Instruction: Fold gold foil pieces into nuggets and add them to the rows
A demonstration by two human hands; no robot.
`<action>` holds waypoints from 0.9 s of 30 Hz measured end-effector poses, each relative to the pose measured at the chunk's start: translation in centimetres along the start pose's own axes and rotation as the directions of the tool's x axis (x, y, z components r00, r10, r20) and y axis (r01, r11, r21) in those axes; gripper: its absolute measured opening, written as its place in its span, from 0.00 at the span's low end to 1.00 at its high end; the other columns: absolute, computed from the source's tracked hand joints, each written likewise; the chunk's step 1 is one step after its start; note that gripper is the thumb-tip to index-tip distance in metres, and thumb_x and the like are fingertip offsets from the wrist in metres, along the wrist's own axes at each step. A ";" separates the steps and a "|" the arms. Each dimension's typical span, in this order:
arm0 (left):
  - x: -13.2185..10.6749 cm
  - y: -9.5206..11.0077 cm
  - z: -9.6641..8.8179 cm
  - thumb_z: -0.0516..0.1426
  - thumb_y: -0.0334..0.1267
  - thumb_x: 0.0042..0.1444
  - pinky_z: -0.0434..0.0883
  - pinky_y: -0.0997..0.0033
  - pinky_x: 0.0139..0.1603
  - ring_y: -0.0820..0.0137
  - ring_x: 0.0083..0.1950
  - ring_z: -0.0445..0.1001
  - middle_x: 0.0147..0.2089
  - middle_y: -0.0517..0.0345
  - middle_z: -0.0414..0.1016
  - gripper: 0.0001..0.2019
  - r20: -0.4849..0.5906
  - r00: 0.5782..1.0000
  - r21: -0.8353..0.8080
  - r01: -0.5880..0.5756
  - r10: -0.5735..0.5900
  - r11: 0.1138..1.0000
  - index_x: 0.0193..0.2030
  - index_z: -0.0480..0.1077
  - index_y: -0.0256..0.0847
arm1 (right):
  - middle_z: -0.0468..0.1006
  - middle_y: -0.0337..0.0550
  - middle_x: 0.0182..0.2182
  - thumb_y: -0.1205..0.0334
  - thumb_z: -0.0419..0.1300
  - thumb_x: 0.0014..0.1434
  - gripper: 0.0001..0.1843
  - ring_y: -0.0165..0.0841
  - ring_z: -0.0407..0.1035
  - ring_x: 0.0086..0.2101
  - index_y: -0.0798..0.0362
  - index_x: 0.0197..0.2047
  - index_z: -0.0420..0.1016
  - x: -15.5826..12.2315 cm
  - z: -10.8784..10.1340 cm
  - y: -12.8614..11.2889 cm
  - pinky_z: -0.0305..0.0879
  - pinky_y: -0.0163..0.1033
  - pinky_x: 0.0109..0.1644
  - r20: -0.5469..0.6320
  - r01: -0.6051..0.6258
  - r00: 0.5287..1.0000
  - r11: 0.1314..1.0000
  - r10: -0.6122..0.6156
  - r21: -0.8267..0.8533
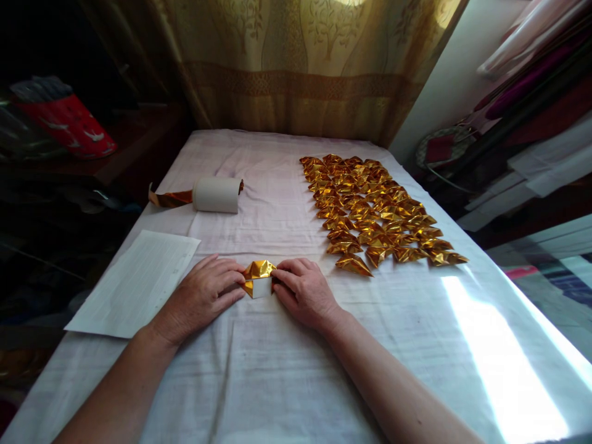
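Observation:
A small piece of gold foil paper (259,277), partly folded with its white back showing, lies on the white cloth between my hands. My left hand (203,296) presses its left edge with bent fingers. My right hand (303,290) pinches its right edge, fingers curled together. Both hands rest on the cloth.
Several folded gold foil shapes (377,213) lie in rows at the right of the table (277,382). A white roll (216,195) with a gold foil strip stands at the back left. A lined sheet of paper (136,283) lies at the left edge. A curtain hangs behind.

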State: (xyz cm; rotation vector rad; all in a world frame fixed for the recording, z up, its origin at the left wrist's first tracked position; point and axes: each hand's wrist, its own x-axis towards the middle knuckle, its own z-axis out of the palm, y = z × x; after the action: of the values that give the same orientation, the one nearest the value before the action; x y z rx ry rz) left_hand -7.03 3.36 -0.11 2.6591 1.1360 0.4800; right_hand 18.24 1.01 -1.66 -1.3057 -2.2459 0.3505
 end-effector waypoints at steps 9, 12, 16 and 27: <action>0.6 1.0 0.1 0.50 0.46 0.68 0.67 0.56 0.61 0.66 0.47 0.76 0.45 0.56 0.80 0.14 -0.055 0.996 0.084 -0.072 0.077 0.994 0.41 0.75 0.43 | 0.75 0.48 0.51 0.60 0.62 0.61 0.19 0.41 0.66 0.49 0.50 0.56 0.74 -0.1 -0.8 0.0 0.62 0.48 0.55 0.119 0.045 0.992 0.999 -0.042 -0.022; 0.6 1.2 0.1 0.49 0.45 0.68 0.68 0.57 0.60 0.67 0.46 0.77 0.44 0.56 0.80 0.14 -0.078 0.995 0.091 -0.057 0.064 0.994 0.42 0.75 0.43 | 0.75 0.48 0.51 0.60 0.62 0.61 0.21 0.41 0.66 0.49 0.50 0.58 0.72 -0.1 -0.7 0.0 0.62 0.48 0.54 0.112 0.050 0.993 0.998 -0.046 -0.034; 0.6 1.4 0.2 0.48 0.44 0.69 0.70 0.59 0.58 0.67 0.42 0.78 0.41 0.56 0.81 0.15 -0.113 0.993 0.111 -0.015 0.028 0.994 0.43 0.74 0.41 | 0.75 0.49 0.50 0.62 0.60 0.63 0.20 0.42 0.66 0.49 0.51 0.58 0.72 -0.1 -0.6 -0.2 0.62 0.48 0.53 0.121 0.059 0.991 0.995 -0.050 -0.079; 0.2 1.3 0.9 0.52 0.37 0.66 0.68 0.55 0.59 0.65 0.46 0.77 0.45 0.56 0.80 0.10 -0.145 0.988 0.182 -0.020 0.047 0.983 0.45 0.74 0.42 | 0.77 0.47 0.46 0.60 0.56 0.67 0.15 0.40 0.67 0.46 0.49 0.55 0.75 0.1 0.0 0.0 0.63 0.45 0.48 0.074 0.055 0.996 0.991 -0.046 -0.119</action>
State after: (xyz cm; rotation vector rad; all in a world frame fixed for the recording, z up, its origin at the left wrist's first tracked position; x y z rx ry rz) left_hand -5.69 2.51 -0.48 2.8423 1.2329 0.6182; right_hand 18.19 1.09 -1.65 -1.3132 -2.3878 0.2499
